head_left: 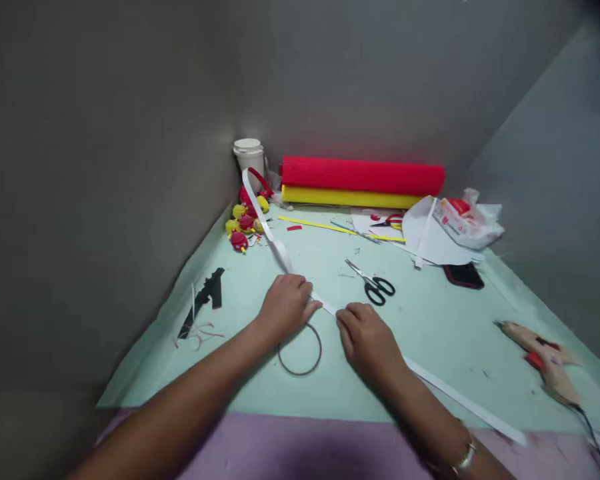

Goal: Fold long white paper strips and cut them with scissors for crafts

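Our left hand (287, 303) lies palm down just beyond the hoop (300, 375), knuckles raised, thumb pointing right, its fingers curled closed over the strip (325, 305). Our right hand (367, 337) is to the right of the hoop, back upward, fingers bent and pinched on the same strip, with a short bare stretch between the two grips. We see the strip slant past the hoop: one length arches up well beyond it to the left, the other emerges under our right forearm to its right. A bracelet (465, 459) circles that forearm.

Around the hoop spreads a pale green sheet (290, 400); nearer us than the hoop is a purple cloth (260, 443). Grey walls (130, 133) rise left of the hoop and far beyond it.
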A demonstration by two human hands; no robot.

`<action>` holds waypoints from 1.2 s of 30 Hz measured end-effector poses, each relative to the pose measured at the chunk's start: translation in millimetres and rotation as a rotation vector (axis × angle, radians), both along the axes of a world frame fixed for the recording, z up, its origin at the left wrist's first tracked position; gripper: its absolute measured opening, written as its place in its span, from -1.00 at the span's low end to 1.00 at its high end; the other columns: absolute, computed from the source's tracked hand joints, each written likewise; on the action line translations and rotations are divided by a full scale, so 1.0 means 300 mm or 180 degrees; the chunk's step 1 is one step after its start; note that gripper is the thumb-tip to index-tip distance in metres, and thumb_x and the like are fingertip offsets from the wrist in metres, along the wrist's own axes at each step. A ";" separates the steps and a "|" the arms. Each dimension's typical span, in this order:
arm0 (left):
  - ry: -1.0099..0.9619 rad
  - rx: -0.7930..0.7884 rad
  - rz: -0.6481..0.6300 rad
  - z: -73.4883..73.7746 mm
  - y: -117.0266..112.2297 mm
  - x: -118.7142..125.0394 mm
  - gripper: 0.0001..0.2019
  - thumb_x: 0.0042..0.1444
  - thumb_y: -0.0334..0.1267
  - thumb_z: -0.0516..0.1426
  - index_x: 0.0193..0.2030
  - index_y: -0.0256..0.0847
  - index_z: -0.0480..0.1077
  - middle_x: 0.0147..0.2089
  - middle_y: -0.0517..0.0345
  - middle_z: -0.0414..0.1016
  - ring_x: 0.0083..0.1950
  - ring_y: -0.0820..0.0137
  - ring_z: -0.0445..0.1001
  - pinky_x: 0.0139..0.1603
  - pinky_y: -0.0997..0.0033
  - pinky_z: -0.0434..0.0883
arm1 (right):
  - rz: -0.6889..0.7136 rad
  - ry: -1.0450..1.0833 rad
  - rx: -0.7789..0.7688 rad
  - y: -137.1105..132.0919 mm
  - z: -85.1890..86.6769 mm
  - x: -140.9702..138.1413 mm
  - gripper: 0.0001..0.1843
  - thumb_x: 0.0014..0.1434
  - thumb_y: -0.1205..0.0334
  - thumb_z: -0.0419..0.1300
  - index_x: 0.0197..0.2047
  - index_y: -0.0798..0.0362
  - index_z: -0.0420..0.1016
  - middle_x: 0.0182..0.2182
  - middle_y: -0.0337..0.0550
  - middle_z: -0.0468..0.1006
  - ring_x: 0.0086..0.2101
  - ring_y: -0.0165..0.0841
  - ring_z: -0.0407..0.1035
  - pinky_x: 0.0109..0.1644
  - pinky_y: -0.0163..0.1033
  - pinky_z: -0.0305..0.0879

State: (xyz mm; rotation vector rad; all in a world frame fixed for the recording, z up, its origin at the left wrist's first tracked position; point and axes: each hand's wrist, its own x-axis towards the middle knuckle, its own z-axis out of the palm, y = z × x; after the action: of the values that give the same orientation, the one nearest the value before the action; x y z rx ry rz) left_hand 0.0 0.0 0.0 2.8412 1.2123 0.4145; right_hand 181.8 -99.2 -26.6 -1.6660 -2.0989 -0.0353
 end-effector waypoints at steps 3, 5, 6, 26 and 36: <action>0.0032 0.0008 0.0036 0.006 -0.012 -0.003 -0.71 0.19 -0.04 0.15 -0.17 -0.26 0.45 -0.18 0.00 0.45 -0.06 0.18 0.37 -0.01 0.19 0.24 | 0.0010 0.0036 -0.0057 -0.001 0.010 -0.006 -0.75 0.24 0.43 0.06 -0.08 0.14 0.49 -0.26 -0.01 0.43 -0.20 -0.22 0.28 -0.11 -0.15 0.29; 0.0062 0.0024 0.0056 0.010 -0.018 -0.005 -0.72 0.19 -0.05 0.15 -0.18 -0.25 0.45 -0.19 -0.01 0.45 -0.08 0.17 0.37 -0.03 0.19 0.25 | 0.0029 0.0034 -0.0096 -0.004 0.017 -0.007 -0.71 0.22 0.46 0.06 -0.03 0.12 0.48 -0.26 -0.02 0.43 -0.21 -0.22 0.28 -0.13 -0.15 0.29; 0.0077 0.0035 0.0064 0.012 -0.021 -0.005 -0.72 0.19 -0.05 0.14 -0.19 -0.25 0.46 -0.19 -0.01 0.44 -0.09 0.17 0.37 -0.05 0.19 0.25 | 0.0043 0.0024 -0.0112 -0.006 0.019 -0.007 -0.69 0.21 0.47 0.07 -0.01 0.12 0.47 -0.26 -0.02 0.44 -0.22 -0.22 0.28 -0.14 -0.15 0.29; 0.0211 0.0018 0.0128 0.014 -0.037 0.009 -0.81 0.23 -0.14 0.11 -0.22 -0.25 0.39 -0.19 0.00 0.41 -0.14 0.19 0.35 -0.10 0.21 0.26 | 0.0222 0.0024 0.0029 -0.005 0.006 0.021 -0.55 0.12 0.57 0.04 0.06 0.17 0.43 -0.22 0.04 0.46 -0.21 -0.19 0.29 -0.14 -0.10 0.33; -0.0212 -0.0140 -0.0286 -0.014 -0.017 0.005 -0.86 0.26 -0.27 0.07 -0.14 -0.21 0.42 -0.13 0.04 0.45 -0.08 0.25 0.37 -0.04 0.26 0.28 | 0.0207 -0.0007 0.0073 -0.006 -0.002 0.024 -0.59 0.12 0.56 0.04 0.01 0.17 0.46 -0.20 0.06 0.48 -0.17 -0.16 0.30 -0.13 -0.08 0.35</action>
State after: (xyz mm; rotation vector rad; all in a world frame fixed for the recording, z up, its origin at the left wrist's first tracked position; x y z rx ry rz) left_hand 1.5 -5.2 -4.1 2.8072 1.0646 0.4685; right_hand 188.9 -101.1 -27.3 -1.5843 -2.1450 -0.0406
